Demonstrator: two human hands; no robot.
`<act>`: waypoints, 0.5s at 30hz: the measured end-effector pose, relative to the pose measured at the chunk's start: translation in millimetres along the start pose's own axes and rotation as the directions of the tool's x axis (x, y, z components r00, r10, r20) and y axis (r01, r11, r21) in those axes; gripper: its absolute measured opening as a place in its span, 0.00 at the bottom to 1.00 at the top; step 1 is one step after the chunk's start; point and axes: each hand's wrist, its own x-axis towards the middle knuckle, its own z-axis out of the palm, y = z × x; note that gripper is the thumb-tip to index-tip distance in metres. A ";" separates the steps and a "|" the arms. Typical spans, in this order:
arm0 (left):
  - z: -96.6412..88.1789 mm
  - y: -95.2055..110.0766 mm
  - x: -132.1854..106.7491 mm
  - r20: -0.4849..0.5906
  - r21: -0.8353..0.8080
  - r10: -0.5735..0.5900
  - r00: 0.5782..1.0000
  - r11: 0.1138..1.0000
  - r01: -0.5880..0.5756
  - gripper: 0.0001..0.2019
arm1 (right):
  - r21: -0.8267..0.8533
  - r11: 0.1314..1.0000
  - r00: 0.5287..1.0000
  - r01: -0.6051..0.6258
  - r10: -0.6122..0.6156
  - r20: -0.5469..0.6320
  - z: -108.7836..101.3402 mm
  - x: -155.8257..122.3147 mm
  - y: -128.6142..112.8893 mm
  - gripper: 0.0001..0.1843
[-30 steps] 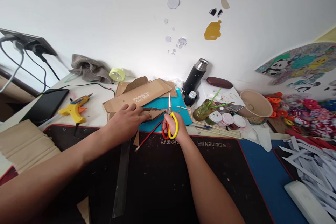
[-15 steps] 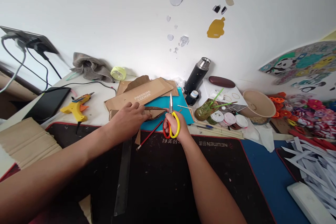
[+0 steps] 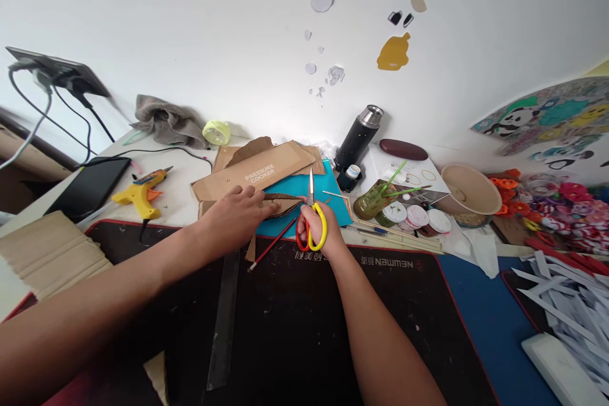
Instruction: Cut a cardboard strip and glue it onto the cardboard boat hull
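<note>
My left hand is over a pointed brown cardboard piece, its fingers bent across the far side and its thumb on the near face. Part of the cardboard is hidden under that hand. In my right hand is a pair of scissors with one red and one yellow handle, blades pointing up and away from me. The fingertips of this hand are close to the cardboard's tip; whether they touch it I cannot tell. Just below lies a red pencil.
Behind the hands lie a "PRESSURE COOKER" cardboard strip and a blue sheet. A yellow glue gun is to the left. A black flask, paint jars and a brush jar stand right. A clear ruler lies on the black mat.
The whole view has shifted slightly. Both hands, the cardboard piece and the scissors keep nearly the same places relative to each other.
</note>
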 end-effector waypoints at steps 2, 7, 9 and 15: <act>-2.1 0.4 0.0 -0.004 0.000 -0.009 1.000 1.000 0.009 0.31 | -0.004 1.000 1.000 -0.001 0.001 -0.006 0.1 -0.1 -0.1 0.21; -3.5 1.8 -2.7 -0.029 0.000 -0.029 0.999 1.000 0.029 0.28 | -0.013 1.000 1.000 -0.002 0.002 -0.014 0.3 0.4 0.9 0.13; -2.9 1.5 -3.7 -0.037 -0.014 -0.025 0.999 1.000 0.024 0.27 | -0.016 1.000 1.000 0.001 -0.001 -0.014 0.3 0.5 1.1 0.12; -1.7 -2.8 -6.5 -0.029 -0.099 -0.027 0.999 0.995 0.024 0.27 | -0.016 1.000 1.000 0.002 -0.002 -0.015 0.3 -0.9 -1.2 0.13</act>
